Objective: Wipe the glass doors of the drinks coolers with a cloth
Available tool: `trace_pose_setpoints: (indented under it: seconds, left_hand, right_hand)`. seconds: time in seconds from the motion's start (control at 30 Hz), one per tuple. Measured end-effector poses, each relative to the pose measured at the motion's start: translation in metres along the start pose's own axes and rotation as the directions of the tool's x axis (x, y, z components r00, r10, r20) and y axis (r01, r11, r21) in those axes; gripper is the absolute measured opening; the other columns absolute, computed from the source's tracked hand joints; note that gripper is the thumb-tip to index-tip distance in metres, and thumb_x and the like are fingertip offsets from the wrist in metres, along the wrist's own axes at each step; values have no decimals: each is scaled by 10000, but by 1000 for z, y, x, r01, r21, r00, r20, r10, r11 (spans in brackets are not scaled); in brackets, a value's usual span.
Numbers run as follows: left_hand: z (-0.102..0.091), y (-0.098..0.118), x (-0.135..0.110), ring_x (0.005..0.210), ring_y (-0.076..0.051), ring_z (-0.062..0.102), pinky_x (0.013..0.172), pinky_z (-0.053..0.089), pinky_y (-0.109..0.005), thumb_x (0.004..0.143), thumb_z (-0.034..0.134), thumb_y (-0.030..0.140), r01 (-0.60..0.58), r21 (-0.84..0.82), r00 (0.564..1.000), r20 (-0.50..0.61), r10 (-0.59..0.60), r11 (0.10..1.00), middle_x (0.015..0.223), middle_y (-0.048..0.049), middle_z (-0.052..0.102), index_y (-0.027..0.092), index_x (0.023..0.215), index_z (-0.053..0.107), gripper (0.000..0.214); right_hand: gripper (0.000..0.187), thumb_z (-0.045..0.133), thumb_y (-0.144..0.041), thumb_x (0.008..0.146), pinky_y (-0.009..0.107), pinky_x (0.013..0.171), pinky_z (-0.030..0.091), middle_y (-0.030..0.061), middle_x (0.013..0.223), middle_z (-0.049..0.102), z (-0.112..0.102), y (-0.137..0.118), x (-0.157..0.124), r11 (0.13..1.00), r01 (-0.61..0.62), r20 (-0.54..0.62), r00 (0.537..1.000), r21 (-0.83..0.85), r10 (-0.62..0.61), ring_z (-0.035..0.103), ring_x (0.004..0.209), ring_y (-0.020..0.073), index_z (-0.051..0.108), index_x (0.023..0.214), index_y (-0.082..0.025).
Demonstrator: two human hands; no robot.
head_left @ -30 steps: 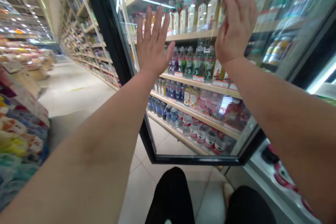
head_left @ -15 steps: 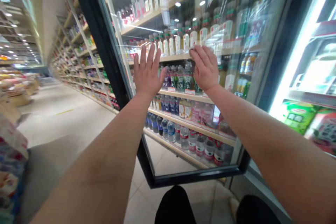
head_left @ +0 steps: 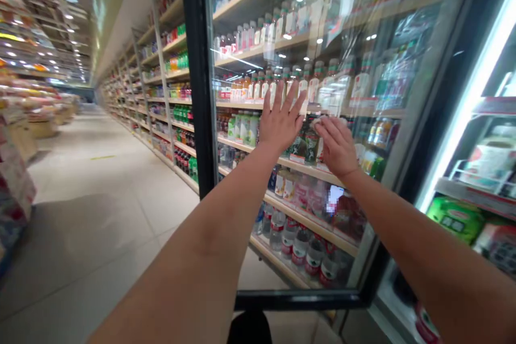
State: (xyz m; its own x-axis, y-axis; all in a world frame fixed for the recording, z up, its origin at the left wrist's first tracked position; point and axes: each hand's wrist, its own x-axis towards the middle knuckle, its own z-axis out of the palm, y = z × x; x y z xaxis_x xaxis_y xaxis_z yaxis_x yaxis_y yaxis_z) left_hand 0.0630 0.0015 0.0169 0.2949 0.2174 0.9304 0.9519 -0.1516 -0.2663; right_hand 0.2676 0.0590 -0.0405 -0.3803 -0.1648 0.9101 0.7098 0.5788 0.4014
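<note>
My left hand point(head_left: 281, 121) lies flat on the glass door point(head_left: 242, 27) of a cooler, fingers spread, holding nothing. Just to its right, my right hand point(head_left: 337, 146) presses on the same pane with its fingers curled over a small pale cloth point(head_left: 320, 121), of which only a bit shows at the fingertips. The door has a black frame point(head_left: 196, 75) and stands swung out into the aisle. Through the glass I see rows of bottles on wooden shelves point(head_left: 306, 164).
The open cooler point(head_left: 475, 183) at the right has a bright light strip and green packs on its racks. A long tiled aisle point(head_left: 100, 188) runs off to the left, lined with stocked shelves point(head_left: 165, 86). Product displays point(head_left: 16, 183) stand at the left edge.
Both hands have slid lower on the glass. My right hand has come down and left until it sits beside the left hand. The view has shifted along the door.
</note>
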Motion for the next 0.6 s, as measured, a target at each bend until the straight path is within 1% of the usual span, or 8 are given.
trace_pose_setpoints:
  seconds: [0.1,0.17,0.23,0.3,0.37,0.47,0.53,0.6]
  left_hand:
    - [1,-3,-5,1577,-337,10,1299,28,-588,1067,387,371,-1,4,1000,2,1,1000,1706,-58,127,204,1639,256,610]
    - [1,-4,-5,1576,-328,-8,1301,15,-585,1067,386,378,4,-6,1000,16,-4,1000,1708,-49,110,214,1642,243,615]
    - [1,-5,-4,1576,-321,-19,1302,3,-582,1070,373,379,9,-17,1000,23,-8,1000,1708,-44,99,219,1644,234,612]
    - [2,-5,-4,1574,-321,-26,1301,-11,-578,1074,359,378,6,-21,1000,15,-6,1000,1708,-49,104,212,1643,238,606]
    - [2,-4,-4,1572,-318,-37,1302,-32,-564,1074,357,378,2,-22,1000,3,-2,1000,1709,-47,106,209,1643,239,605]
    - [1,-3,-4,1569,-297,-68,1301,-67,-538,1072,362,379,11,-32,1000,11,-10,999,1712,-18,81,231,1647,220,610]
    - [0,-3,-4,1569,-286,-78,1302,-75,-532,1071,363,377,22,-42,999,25,-21,999,1711,-1,63,246,1649,208,613]
    - [0,-3,-5,1570,-281,-76,1304,-75,-530,1069,367,381,29,-52,999,33,-27,998,1709,3,61,251,1650,208,616]
  right_hand:
    - [463,405,-155,1002,498,1209,408,81,1480,563,-12,35,7,1000,-18,0,1000,-1,18,455,1444,243,590,1422,-213]
    - [471,389,-190,999,522,1221,381,101,1489,544,-16,63,25,986,-167,-70,984,-25,165,458,1428,259,582,1428,-176]
    - [484,358,-215,1000,529,1228,351,129,1489,529,-16,84,47,935,-354,-171,923,-31,344,459,1403,271,572,1429,-145]
    - [489,325,-227,1018,507,1242,301,132,1514,496,-13,89,63,892,-451,-205,875,-20,438,417,1412,273,541,1451,-160]
    - [491,322,-229,1026,501,1260,252,112,1555,448,-10,77,72,909,-416,-153,900,-16,409,347,1453,275,496,1483,-183]
    - [492,345,-195,1006,506,1275,250,80,1561,449,-8,50,79,983,-182,-10,983,4,182,322,1480,249,501,1472,-188]
    - [481,363,-162,984,493,1267,280,62,1524,498,-8,44,88,998,-53,48,997,24,52,362,1458,222,546,1428,-195]
    - [466,370,-143,974,484,1249,307,80,1488,532,-7,50,99,995,-95,-4,995,20,95,408,1417,213,569,1395,-173]
